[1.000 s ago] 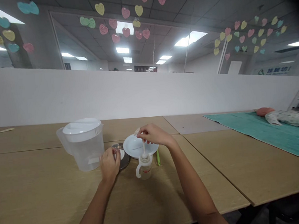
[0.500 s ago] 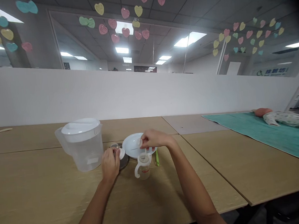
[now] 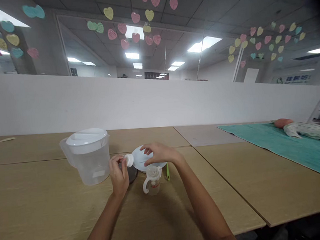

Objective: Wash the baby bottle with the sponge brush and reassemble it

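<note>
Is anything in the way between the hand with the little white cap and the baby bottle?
Nothing visible. The left hand holds the white cap just left of the bottle, with only bare table between. The right hand hovers above the bottle.

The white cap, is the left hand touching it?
Touching. The head view shows the left hand pinching the small white cap at its fingertips, raised beside the white plate.

An open-plan office

Ceiling tiles with panel lights (image 3: 204, 42), glass partitions (image 3: 149, 50) with paper hearts (image 3: 149, 14), long wooden desks (image 3: 44, 203).
</note>
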Action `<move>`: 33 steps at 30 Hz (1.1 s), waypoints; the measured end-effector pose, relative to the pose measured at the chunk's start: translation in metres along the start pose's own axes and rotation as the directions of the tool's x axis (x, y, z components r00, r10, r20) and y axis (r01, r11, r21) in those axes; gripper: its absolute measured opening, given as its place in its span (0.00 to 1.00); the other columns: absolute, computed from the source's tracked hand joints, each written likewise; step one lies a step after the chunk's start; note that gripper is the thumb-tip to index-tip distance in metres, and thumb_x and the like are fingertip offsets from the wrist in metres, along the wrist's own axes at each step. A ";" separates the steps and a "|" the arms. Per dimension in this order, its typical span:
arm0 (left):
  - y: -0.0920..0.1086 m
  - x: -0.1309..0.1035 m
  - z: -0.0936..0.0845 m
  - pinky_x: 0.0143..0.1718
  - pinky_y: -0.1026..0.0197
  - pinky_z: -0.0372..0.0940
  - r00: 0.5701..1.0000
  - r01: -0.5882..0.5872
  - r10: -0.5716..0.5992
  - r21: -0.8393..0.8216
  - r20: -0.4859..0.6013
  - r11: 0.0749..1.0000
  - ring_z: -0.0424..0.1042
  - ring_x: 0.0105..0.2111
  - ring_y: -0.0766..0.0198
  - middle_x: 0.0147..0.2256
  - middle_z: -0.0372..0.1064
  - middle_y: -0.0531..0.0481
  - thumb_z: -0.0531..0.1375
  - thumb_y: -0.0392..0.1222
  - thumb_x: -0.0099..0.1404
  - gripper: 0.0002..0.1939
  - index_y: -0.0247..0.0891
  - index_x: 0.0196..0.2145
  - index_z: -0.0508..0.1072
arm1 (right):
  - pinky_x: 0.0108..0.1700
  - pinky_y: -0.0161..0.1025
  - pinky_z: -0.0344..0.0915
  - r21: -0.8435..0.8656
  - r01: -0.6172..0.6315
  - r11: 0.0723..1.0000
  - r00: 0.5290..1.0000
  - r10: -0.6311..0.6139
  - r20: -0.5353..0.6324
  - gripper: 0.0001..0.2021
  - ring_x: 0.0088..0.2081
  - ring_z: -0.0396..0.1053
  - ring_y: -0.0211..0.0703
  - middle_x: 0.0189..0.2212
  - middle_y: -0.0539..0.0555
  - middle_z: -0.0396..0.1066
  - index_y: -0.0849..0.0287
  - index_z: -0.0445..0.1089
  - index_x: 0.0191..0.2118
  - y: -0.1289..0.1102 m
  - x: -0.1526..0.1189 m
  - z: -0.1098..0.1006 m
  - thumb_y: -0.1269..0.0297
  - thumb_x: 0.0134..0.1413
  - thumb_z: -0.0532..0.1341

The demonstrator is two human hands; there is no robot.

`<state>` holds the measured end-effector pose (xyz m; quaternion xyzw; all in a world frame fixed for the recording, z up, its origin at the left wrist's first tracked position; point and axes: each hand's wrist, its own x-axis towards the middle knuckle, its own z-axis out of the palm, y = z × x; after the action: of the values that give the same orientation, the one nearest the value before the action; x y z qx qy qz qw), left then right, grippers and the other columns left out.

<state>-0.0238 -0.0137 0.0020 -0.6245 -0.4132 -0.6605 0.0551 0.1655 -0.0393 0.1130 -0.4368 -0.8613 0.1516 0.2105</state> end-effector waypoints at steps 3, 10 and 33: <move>0.018 0.001 0.007 0.44 0.58 0.61 0.999 0.020 -0.026 -0.120 -0.048 0.993 0.65 0.41 0.61 0.37 0.65 0.47 0.52 0.46 0.64 0.10 0.37 0.37 0.65 | 0.50 0.41 0.61 -0.056 0.217 0.975 0.969 -0.222 -0.109 0.35 0.52 0.62 0.47 0.53 0.58 0.63 0.58 0.58 0.56 -0.014 0.008 0.016 0.63 0.39 0.68; 0.039 0.002 0.020 0.35 0.63 0.62 0.958 0.266 -0.288 -0.376 -0.004 0.888 0.67 0.31 0.66 0.29 0.66 0.52 0.56 0.49 0.60 0.11 0.37 0.32 0.66 | 0.42 0.40 0.62 -0.217 0.158 0.963 0.958 -0.203 -0.201 0.15 0.41 0.67 0.46 0.39 0.59 0.70 0.64 0.64 0.46 -0.025 0.016 0.040 0.71 0.51 0.56; 0.046 0.036 0.007 0.37 0.61 0.62 0.996 0.052 -0.041 -0.144 0.077 0.988 0.69 0.35 0.62 0.34 0.70 0.48 0.52 0.50 0.63 0.13 0.37 0.36 0.68 | 0.33 0.36 0.56 -0.245 -0.071 0.967 0.924 -0.029 -0.382 0.13 0.34 0.67 0.44 0.34 0.54 0.71 0.57 0.65 0.41 -0.023 0.019 0.031 0.55 0.55 0.53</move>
<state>0.0008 -0.0236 0.0541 -0.6410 -0.3802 -0.6664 -0.0215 0.1239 -0.0398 0.1007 -0.4904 -0.8113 -0.0458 0.3150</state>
